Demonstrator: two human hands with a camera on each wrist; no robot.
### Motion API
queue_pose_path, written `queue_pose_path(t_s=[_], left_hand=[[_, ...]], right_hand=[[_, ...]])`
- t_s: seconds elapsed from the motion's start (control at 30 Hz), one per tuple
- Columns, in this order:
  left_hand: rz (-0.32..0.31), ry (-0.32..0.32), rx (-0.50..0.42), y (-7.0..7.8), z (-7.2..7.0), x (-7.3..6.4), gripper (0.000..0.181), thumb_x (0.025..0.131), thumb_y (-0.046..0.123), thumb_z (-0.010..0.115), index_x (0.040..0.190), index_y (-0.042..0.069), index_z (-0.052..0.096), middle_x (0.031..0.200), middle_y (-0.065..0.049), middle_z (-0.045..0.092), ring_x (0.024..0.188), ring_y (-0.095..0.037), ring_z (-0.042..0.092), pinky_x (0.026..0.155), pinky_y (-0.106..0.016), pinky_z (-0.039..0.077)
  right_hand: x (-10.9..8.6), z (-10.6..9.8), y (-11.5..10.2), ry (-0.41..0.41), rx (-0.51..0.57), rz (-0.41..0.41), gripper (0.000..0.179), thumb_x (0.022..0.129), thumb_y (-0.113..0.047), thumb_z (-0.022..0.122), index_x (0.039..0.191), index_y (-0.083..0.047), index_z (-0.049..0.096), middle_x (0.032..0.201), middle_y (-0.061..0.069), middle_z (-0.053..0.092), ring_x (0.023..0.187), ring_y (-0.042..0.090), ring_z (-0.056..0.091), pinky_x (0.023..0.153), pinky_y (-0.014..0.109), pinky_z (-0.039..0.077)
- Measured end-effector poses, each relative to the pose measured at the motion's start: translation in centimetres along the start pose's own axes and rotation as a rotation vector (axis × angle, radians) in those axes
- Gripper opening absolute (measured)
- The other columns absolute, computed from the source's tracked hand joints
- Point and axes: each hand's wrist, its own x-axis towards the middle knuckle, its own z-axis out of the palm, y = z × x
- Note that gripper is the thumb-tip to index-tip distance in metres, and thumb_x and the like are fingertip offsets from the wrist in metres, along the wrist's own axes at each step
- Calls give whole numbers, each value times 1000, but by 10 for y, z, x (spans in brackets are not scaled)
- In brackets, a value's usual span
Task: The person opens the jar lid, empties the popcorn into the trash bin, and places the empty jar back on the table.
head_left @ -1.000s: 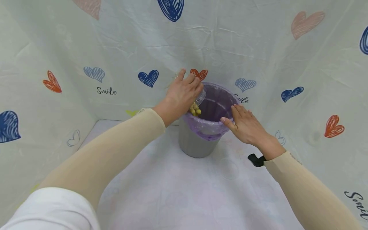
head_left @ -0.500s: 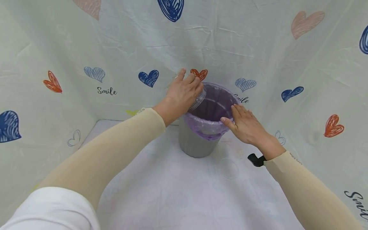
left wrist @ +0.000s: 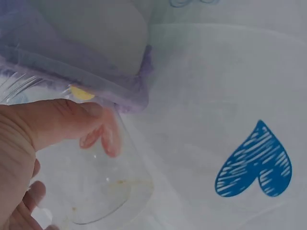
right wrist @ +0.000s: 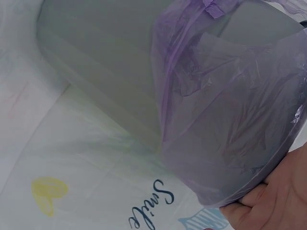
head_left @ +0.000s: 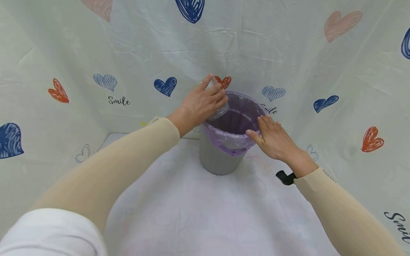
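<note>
My left hand (head_left: 201,103) grips a clear jar (head_left: 220,113), tipped with its mouth over the near left rim of a grey trash bin (head_left: 221,160). In the left wrist view the thumb presses the see-through wall of the jar (left wrist: 108,184), where faint yellowish residue shows. A small yellow piece (left wrist: 81,92) is visible near the jar's mouth. A thin purple bag (head_left: 229,140) lines the bin and folds over its rim. My right hand (head_left: 275,140) rests on the bin's right rim, fingers extended. Its fingertips touch the bag (right wrist: 230,129) in the right wrist view. The bin's bottom is hidden.
The bin stands on a pale cloth-covered surface (head_left: 192,213), close to the back cloth (head_left: 128,46), which is printed with hearts and "Smile". Another cloth side rises at the left. A black strap piece (head_left: 285,177) sits at my right wrist.
Yellow pieces at the jar's mouth a second ago dropped out of sight into the bin. My left hand has since risen slightly with the jar. My right hand stays put.
</note>
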Motion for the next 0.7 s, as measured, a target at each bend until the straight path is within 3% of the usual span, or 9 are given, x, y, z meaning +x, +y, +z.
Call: queue_pose_path(t_s=[0.17, 0.43, 0.57, 0.7], left_hand=[[43, -13, 62, 1, -1, 2, 95, 101, 22, 72, 171, 13, 8, 175, -13, 19, 162, -36, 12, 131, -62, 0], [27, -8, 23, -1, -1, 2, 95, 99, 21, 74, 170, 13, 11, 174, -13, 19, 161, -36, 14, 131, -62, 3], [-47, 48, -108, -4, 1, -2, 85, 102, 20, 71, 169, 13, 19, 172, -12, 25, 159, -36, 19, 131, -61, 8], [-191, 141, -331, -7, 4, -12, 69, 106, 14, 61, 166, 12, 26, 167, -14, 33, 156, -37, 26, 130, -62, 15]], right_hand=[[1, 1, 1, 2, 0, 8, 100, 105, -74, 26, 166, 5, 13, 175, 26, 10, 163, 45, 5, 129, 65, 4], [1, 1, 0, 6, 1, 6, 100, 105, -74, 26, 166, 5, 13, 174, 27, 10, 163, 46, 5, 129, 65, 4], [0, 1, 0, 4, -2, 7, 100, 106, -73, 27, 166, 5, 13, 175, 27, 9, 162, 47, 5, 129, 66, 3], [0, 1, 1, 3, 6, 5, 100, 106, -73, 27, 166, 5, 12, 175, 26, 8, 163, 46, 4, 129, 65, 3]])
